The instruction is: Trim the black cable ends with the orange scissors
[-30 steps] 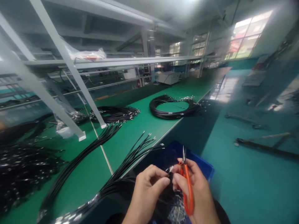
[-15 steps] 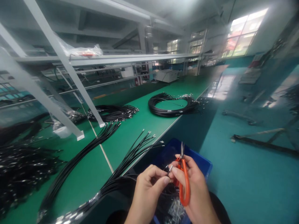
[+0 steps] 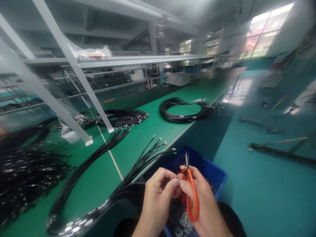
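Observation:
My left hand [image 3: 160, 194] is closed, thumb and forefinger pinched on the end of a black cable that the fingertips now mostly cover. Its fingertips meet those of my right hand [image 3: 203, 197]. Orange-handled scissors [image 3: 194, 197] rest in my right hand, their slim blades pointing up and slightly parted. Right thumb and forefinger press at the cable end too. Beside my left hand, a bundle of black cables [image 3: 130, 194] with silver tips hangs over the table edge. Below both hands stands a blue bin [image 3: 219, 182] with small whitish pieces [image 3: 184, 225] inside.
On the green table [image 3: 145, 144] lie a round cable coil [image 3: 181, 118], another coil [image 3: 123, 118] and a dark cable heap [image 3: 29, 181] at the left. White shelf posts [image 3: 74, 69] rise from the tabletop. A wheeled stand [image 3: 278, 154] is on the floor at right.
The fingertips of both hands have drawn together and now cover the cable's silver tip, which showed before. The scissors have tilted a little to the left. The view has shifted slightly.

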